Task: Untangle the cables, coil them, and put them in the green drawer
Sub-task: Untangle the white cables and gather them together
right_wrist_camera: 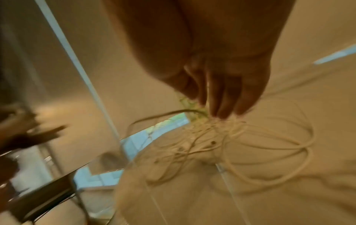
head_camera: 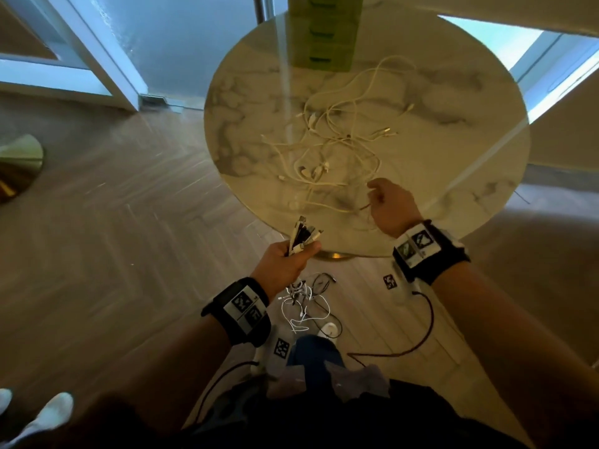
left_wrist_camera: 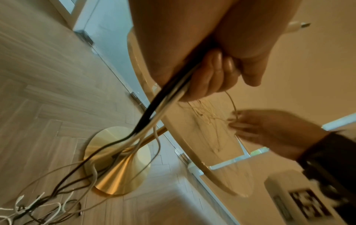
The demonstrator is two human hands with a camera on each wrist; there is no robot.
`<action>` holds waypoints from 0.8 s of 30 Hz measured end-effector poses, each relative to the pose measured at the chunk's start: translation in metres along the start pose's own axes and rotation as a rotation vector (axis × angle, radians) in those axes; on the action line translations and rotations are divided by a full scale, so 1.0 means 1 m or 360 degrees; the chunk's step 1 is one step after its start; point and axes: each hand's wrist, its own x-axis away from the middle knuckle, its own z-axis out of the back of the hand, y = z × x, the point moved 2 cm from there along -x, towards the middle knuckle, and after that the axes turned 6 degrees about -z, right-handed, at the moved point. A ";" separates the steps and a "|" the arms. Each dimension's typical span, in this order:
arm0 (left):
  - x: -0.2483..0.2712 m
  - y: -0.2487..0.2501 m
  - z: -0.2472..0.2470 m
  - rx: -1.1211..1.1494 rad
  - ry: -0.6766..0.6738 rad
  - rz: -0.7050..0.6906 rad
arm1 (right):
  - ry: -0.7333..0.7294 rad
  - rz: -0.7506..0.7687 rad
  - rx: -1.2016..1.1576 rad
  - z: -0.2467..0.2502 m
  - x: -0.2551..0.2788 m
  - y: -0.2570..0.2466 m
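A tangle of white cables (head_camera: pixel 330 147) lies in the middle of the round marble table (head_camera: pixel 246 102). The green drawer unit (head_camera: pixel 321 30) stands at the table's far edge. My left hand (head_camera: pixel 301 251), just off the near rim, grips a bundle of black and white cables (left_wrist_camera: pixel 163 97) by their plug ends (head_camera: pixel 304 236). The rest of the bundle hangs to a heap on the floor (head_camera: pixel 304 303). My right hand (head_camera: pixel 376 197) hovers over the table's near edge with its fingers (right_wrist_camera: pixel 221 99) curled, pinching a thin cable (right_wrist_camera: pixel 163 114) from the tangle (right_wrist_camera: pixel 221 144).
The table's gold base (left_wrist_camera: pixel 115 164) stands on the wooden floor under the hanging bundle. Another gold disc (head_camera: pixel 16 163) lies on the floor far left, and white shoes (head_camera: pixel 48 413) show at the bottom left. Glass doors (head_camera: pixel 97 59) stand behind.
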 end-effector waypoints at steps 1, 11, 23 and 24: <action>0.001 -0.001 0.000 -0.0026 0.0013 -0.0016 | 0.0246 0.0166 -0.0099 -0.003 0.026 -0.007; 0.031 -0.005 -0.016 -0.0181 -0.0361 -0.0215 | 0.0413 0.0390 -0.0384 -0.064 0.143 -0.052; 0.041 0.009 0.009 -0.0333 -0.0342 -0.0393 | 0.0554 0.0909 -0.0293 -0.088 0.178 -0.065; 0.041 0.010 0.011 -0.0294 -0.0335 -0.0385 | 0.0434 0.0915 -0.0317 -0.086 0.178 -0.065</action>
